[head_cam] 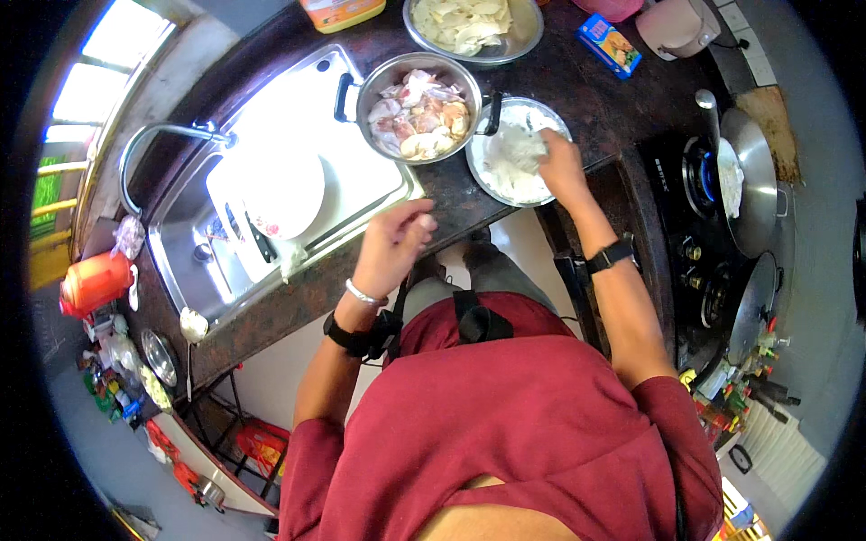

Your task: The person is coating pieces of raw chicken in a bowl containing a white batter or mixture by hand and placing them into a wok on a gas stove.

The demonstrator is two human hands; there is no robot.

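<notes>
My right hand (pixel 563 169) is over a round metal plate (pixel 477 172) of white powder. Its fingertips pinch the edge of a blurred, powder-coated piece (pixel 519 149). My left hand (pixel 396 245), a bangle at its wrist, hovers by the counter's front edge, empty, with fingers loosely bent and apart. Between the hands and farther back stands a two-handled steel pot (pixel 365 128) holding raw, pale pink meat pieces (pixel 423 111). One of its black handles overhangs the plate's rim.
Left is a steel sink (pixel 179 284) with a white board, a knife (pixel 262 245) and a white bowl (pixel 287 193). At the back are a metal bowl (pixel 528 44) of pale slices and a blue box (pixel 609 46). To the right, a wok (pixel 754 182) stands over a lit blue flame (pixel 706 177).
</notes>
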